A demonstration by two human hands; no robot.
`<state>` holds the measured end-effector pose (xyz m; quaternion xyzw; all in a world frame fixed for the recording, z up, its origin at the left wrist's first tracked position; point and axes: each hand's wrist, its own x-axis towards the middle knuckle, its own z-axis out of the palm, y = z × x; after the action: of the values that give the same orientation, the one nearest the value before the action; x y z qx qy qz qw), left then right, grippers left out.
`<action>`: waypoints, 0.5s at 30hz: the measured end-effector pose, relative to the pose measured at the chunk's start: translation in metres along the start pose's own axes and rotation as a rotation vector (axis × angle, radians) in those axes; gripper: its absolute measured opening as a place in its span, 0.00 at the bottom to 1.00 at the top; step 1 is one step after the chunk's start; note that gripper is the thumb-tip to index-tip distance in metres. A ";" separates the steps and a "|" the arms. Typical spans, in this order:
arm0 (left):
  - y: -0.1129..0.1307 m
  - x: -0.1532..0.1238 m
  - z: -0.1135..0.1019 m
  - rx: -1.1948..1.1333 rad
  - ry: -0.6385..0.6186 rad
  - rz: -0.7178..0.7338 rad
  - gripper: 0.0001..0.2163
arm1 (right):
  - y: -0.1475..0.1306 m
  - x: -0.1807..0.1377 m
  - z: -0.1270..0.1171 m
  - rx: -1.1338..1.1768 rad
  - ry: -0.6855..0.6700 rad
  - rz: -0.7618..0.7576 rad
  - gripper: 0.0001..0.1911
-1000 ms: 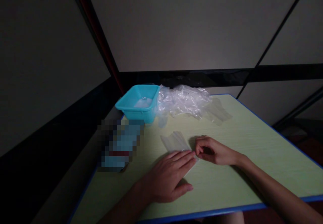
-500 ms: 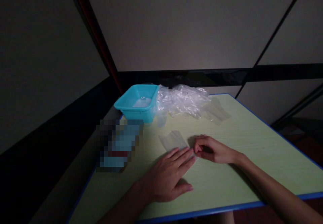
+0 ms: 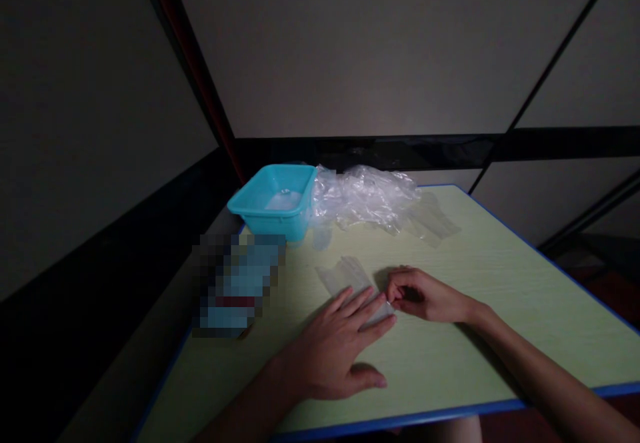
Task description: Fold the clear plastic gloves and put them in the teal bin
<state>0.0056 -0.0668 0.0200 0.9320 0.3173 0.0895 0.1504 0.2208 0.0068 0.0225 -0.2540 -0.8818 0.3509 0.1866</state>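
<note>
A small clear plastic bag (image 3: 347, 276) lies flat on the pale green table (image 3: 500, 296). My left hand (image 3: 340, 346) rests palm down on the bag's near end, fingers stretched out and spread. My right hand (image 3: 423, 294) sits just to the right, its fingers curled and pinching at the bag's right edge near my left fingertips. What exactly the pinch holds is hard to make out in the dim light.
A turquoise plastic tub (image 3: 275, 202) stands at the table's far left corner. A heap of crumpled clear plastic bags (image 3: 365, 196) lies right of it. A blurred-out object (image 3: 235, 286) lies at the left edge. The table has a blue rim (image 3: 450, 416).
My left hand's fingers have spread apart and slid slightly forward over the bag. My right hand has barely moved.
</note>
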 end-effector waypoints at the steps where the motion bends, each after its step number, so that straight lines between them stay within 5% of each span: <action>1: 0.000 0.000 0.000 -0.001 0.001 0.001 0.31 | 0.000 0.000 0.000 -0.002 -0.001 0.002 0.05; 15: 0.000 0.000 0.002 0.012 0.010 -0.008 0.32 | 0.002 -0.001 0.002 -0.024 0.009 -0.006 0.03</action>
<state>0.0056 -0.0673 0.0180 0.9312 0.3222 0.0917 0.1436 0.2210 0.0066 0.0189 -0.2553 -0.8858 0.3385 0.1885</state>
